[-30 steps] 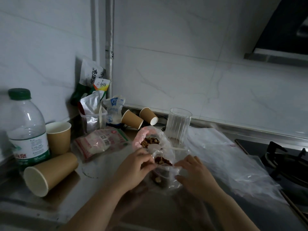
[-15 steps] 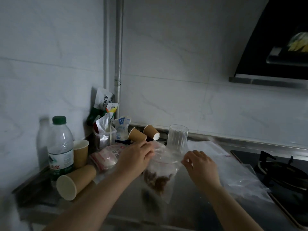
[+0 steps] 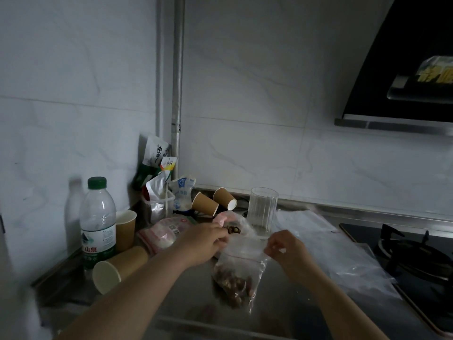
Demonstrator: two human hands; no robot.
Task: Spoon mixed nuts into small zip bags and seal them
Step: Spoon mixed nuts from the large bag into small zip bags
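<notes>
While both hands pinch the top corners, left [image 3: 204, 244] and right [image 3: 285, 246], the zip bag [image 3: 239, 271] hangs over the surface [image 3: 294, 312]: limp, slippery film, nuts [image 3: 232, 285] bottom-heavy, seal seemingly unclosed; hold by the strip.

Dim kitchen counter [image 3: 186, 298], lower half of frame. Centre: small zip bag [image 3: 241, 268] of mixed nuts [image 3: 232, 284] held up by its top edge, left hand [image 3: 203, 242] pinching one corner, right hand [image 3: 285, 249] the other. Just behind: clear glass [image 3: 262, 211]. Left: water bottle [image 3: 98, 224], toppled paper cup [image 3: 119, 268]. Right edge: gas hob [image 3: 414, 253].
</notes>
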